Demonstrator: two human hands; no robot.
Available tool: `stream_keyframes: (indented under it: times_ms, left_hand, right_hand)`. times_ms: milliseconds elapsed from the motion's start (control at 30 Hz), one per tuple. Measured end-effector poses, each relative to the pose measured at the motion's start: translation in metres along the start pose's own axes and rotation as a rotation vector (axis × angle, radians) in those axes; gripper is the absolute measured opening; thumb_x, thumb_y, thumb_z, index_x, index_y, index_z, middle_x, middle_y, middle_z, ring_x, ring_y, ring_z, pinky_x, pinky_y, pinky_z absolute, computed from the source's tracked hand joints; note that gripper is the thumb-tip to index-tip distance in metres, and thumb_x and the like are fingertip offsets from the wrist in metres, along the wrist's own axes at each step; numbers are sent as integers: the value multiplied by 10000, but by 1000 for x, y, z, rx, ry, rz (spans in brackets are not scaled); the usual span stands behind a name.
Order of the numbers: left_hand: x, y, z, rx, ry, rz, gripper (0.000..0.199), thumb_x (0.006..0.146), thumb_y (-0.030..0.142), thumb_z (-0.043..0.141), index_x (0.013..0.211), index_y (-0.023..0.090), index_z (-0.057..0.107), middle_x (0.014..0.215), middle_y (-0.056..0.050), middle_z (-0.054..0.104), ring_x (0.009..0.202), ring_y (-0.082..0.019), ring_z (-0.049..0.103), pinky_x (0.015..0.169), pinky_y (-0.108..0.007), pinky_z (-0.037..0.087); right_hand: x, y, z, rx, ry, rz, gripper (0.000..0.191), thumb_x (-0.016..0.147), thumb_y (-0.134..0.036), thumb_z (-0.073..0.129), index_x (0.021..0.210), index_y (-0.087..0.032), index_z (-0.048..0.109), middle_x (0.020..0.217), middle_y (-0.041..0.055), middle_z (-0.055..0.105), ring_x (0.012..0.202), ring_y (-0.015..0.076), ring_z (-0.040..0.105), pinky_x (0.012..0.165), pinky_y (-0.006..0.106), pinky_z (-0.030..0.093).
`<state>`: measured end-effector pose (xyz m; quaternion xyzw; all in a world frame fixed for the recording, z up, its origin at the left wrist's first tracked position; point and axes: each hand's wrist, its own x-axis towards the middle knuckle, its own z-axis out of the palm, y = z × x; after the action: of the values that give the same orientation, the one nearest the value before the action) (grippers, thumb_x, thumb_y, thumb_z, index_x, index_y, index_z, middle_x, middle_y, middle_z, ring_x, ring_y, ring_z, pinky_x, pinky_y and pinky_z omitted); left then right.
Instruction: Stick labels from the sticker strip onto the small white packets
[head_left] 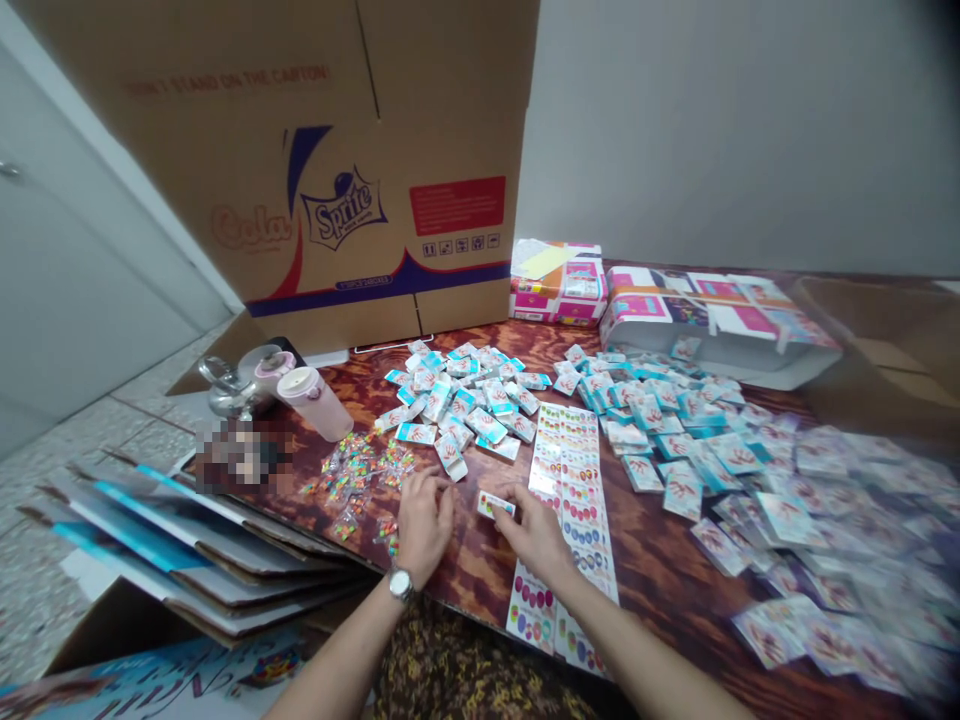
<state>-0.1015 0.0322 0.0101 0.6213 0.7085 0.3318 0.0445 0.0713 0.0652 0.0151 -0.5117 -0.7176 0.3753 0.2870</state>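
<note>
1. Piece [495, 504], small and pale with coloured marks, located toward the near edge of the surface [474, 562], left of the sheets. Whether it is a box or a strip cannot be told.
2. Right hand [534, 535]: thumb and fingers closed on the right end of the piece. Hold on one end only; a loose pinch could let it twist or drop, a hard one could crease it.
3. Left hand [425, 525]: fingers loosely bent, just left of the piece. Whether anything lies beneath them cannot be told.
4. Sweets [352, 465], in clear bags, spread toward the near left edge, beside the left hand. A sideways sweep of that hand could push some over the edge.
5. Boxes [490, 427], heaped loosely beyond both hands, toward the far edge. A knock from the fingertips could make the heap slide.
6. Sheets [583, 500], printed with coloured ovals, extending to the near edge beneath the right forearm. Contact with the forearm could drag or crumple them.
7. Cup [315, 405], upright near the left edge, beyond the sweets. A wide reach by the left arm could tip it.
</note>
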Motion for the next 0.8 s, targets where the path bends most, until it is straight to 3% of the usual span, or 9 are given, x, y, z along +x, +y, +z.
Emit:
stream_keyframes:
  times_ms: [133,267,500,600,700,800]
  left_hand:
    - [-4,23,0,-363,-28,-211,169,844,266,457,795,173,590,979,-72,600,876,-190,580,776,-347,469]
    - [-9,40,5,-517,-58,-241,165,827,269,485,780,173,611,907,-55,612,878,-180,580,796,-327,457]
    - [-9,47,0,-513,-138,-174,223,858,243,429,858,187,645,982,-71,579,928,-181,563,843,-324,435]
    - [-11,48,-1,-531,-204,-126,230,861,229,424,901,191,647,1007,-73,572,912,-172,571,806,-294,456]
    - [-4,43,-2,-507,-300,-21,237,871,216,406,934,196,633,967,-62,592,872,-157,583,764,-267,474]
    - [16,26,-5,-266,-285,161,309,845,132,406,1108,201,554,1062,-79,582,977,-182,552,855,-320,449]
  right_hand:
    - [1,-12,4,-27,94,-92,107,810,-236,468,814,-196,567,712,5,627,616,163,573,562,239,375]
    - [0,-19,4,-30,82,-113,114,809,-218,474,850,-191,578,739,17,635,659,174,589,603,255,393]
    - [-1,-10,-3,303,-71,-49,185,812,-279,508,963,-205,582,801,11,639,723,161,592,635,247,446]
    - [2,1,0,373,-62,4,166,792,-290,534,919,-193,577,774,5,619,662,146,572,582,235,438]
    - [5,9,-1,364,-28,34,124,767,-295,553,829,-189,574,687,-11,593,559,128,525,503,221,404]
    - [8,10,-8,336,2,17,146,749,-328,572,804,-194,594,684,-9,606,557,133,523,505,224,408]
